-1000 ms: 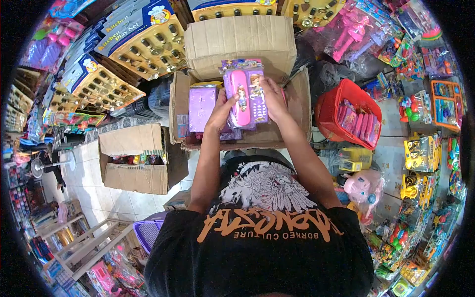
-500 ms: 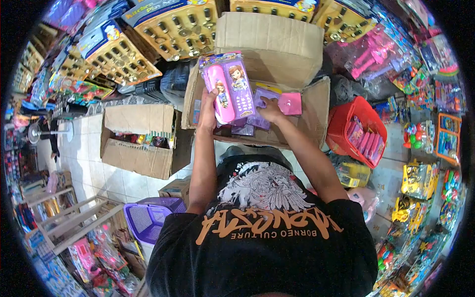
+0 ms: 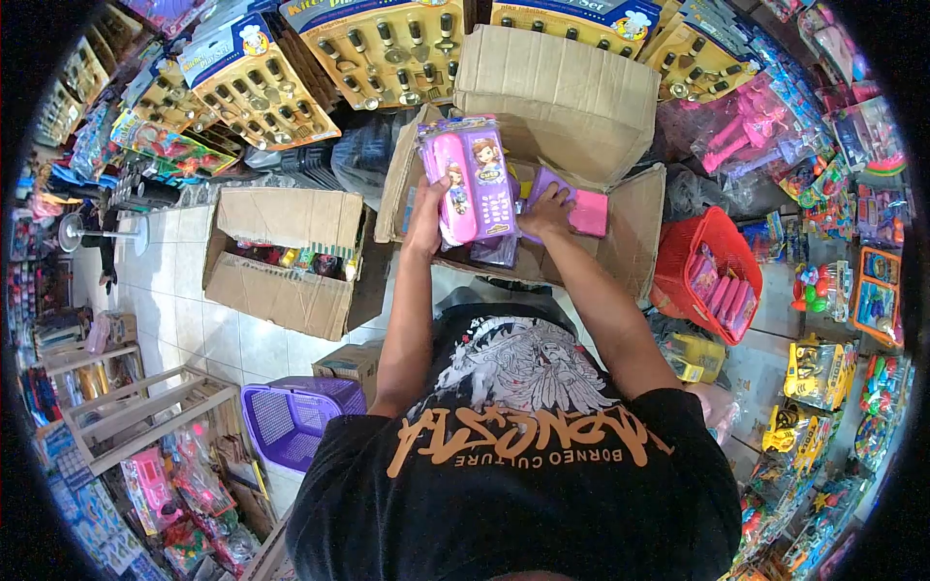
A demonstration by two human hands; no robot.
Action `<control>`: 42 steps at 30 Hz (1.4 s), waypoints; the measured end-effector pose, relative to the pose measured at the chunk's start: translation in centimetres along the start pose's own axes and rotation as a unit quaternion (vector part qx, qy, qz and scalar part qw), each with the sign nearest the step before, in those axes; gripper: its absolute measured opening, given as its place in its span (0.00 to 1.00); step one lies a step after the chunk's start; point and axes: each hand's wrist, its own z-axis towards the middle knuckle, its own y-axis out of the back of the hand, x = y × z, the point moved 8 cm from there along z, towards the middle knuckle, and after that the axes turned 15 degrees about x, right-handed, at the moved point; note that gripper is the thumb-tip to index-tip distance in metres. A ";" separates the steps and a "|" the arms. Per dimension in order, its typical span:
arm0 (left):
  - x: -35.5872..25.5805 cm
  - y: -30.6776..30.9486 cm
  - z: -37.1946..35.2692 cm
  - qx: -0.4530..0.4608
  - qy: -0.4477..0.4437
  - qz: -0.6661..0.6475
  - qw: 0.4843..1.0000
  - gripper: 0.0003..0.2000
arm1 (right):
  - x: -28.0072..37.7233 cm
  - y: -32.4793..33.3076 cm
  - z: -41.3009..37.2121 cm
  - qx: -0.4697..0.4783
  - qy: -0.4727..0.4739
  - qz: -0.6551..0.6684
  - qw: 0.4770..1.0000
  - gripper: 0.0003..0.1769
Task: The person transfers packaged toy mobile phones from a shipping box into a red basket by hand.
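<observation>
My left hand (image 3: 427,215) grips a pack (image 3: 472,184) with a pink case and a purple card showing a cartoon figure, held over the left part of an open cardboard box (image 3: 622,254). Inside the box my right hand (image 3: 548,213) rests on a purple pack (image 3: 550,182), fingers bent over it; whether they grip it is hard to tell. A pink item (image 3: 589,213) lies just right of that hand. Below the hands, another purple pack (image 3: 495,254) shows near the box's front edge.
A red basket (image 3: 690,261) holding pink packs stands right of the box. To the left are a second open carton (image 3: 281,300) and a purple basket (image 3: 295,416). Kitchen play sets (image 3: 383,53) line the back, and packaged toys hang at the right.
The view has shifted, so the box and both hands appear further right. My right hand now lies flatter over the purple pack, while my left hand still holds its pack.
</observation>
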 end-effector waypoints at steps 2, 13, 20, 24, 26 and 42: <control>-0.2 -0.6 0.0 0.009 -0.007 0.004 1.000 0.28 | -1.3 0.1 3.2 -0.090 0.035 -0.031 0.995 0.52; -0.2 -1.9 -1.0 0.035 0.000 -0.053 0.998 0.25 | -10.7 6.9 -10.2 0.100 0.364 0.675 0.633 0.21; 2.2 -6.9 -1.4 0.100 0.042 -0.085 0.991 0.26 | -16.7 5.7 -16.9 -0.046 0.373 0.727 0.574 0.19; 1.8 -12.7 -2.4 0.112 0.025 -0.055 0.992 0.22 | -17.9 6.7 -20.1 -0.101 0.399 0.742 0.529 0.21; 2.9 -15.0 -2.9 0.145 0.018 -0.016 0.989 0.22 | -18.5 6.9 -20.8 -0.097 0.425 0.741 0.511 0.22; 21.8 -38.3 -8.4 0.350 0.109 0.132 0.921 0.30 | -38.6 1.2 -24.7 -0.086 0.402 0.757 0.508 0.31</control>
